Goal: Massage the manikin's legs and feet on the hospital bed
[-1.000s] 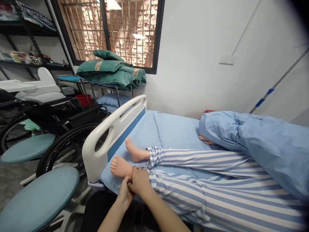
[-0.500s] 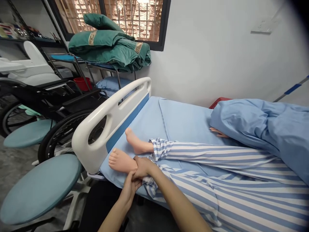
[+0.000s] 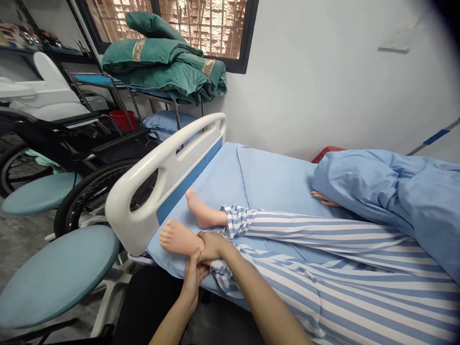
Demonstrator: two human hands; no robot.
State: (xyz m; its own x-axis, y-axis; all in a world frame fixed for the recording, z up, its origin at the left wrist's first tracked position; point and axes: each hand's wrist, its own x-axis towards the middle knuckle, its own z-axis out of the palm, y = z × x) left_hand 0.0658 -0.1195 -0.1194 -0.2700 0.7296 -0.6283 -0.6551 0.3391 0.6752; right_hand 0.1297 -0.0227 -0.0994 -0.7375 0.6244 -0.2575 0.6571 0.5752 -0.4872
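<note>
A care manikin's legs in blue-and-white striped trousers (image 3: 309, 227) lie stretched on the bed, with both feet bare. My right hand (image 3: 212, 247) is wrapped over the ankle of the near foot (image 3: 178, 238), just above the trouser cuff. From below and in front, my left hand (image 3: 193, 274) holds the same ankle near the heel, thumb up along its side and fingers partly hidden underneath. Beyond it the far foot (image 3: 203, 211) rests on the light blue sheet (image 3: 276, 177), untouched.
A white footboard (image 3: 143, 184) closes the bed's left end. Beside it stand a wheelchair (image 3: 93, 187) and a round blue-green stool (image 3: 61, 273). Folded green bedding (image 3: 165, 67) lies on a rack under the window. A blue quilt (image 3: 388, 187) covers the manikin's upper part; its hand (image 3: 325, 198) peeks out.
My left thumb has moved up slightly along the side of the ankle. My right hand keeps its grip. The whole view has shifted a little.
</note>
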